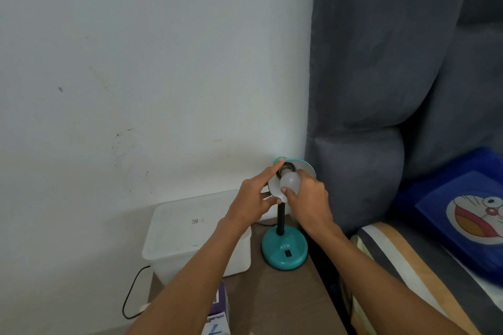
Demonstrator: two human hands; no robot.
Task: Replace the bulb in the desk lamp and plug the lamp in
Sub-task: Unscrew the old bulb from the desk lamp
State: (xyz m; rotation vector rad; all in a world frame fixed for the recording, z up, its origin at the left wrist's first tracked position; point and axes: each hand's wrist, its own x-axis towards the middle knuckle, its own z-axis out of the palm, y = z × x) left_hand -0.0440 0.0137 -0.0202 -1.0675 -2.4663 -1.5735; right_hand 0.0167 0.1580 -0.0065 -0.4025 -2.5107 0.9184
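A person's hands on a teal desk lamp (284, 251) standing on a brown tabletop (272, 302)
A white plastic box (190, 231) sits at left; the left hand (253, 198) holds the lamp shade (304, 168) by its rim, the right hand (309, 200) grips the white bulb (290, 182) at the shade's socket; a bed (394, 266) lies at right

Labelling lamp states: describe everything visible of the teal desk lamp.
The teal desk lamp stands upright on the brown tabletop by the white wall. Its round glossy base carries white ATN lettering and a black rocker switch. A black flexible neck rises to a teal shade, silvery inside and tipped toward the camera. A frosted white bulb sits at the socket, unlit, gripped by the right hand. The left hand holds the shade's rim.
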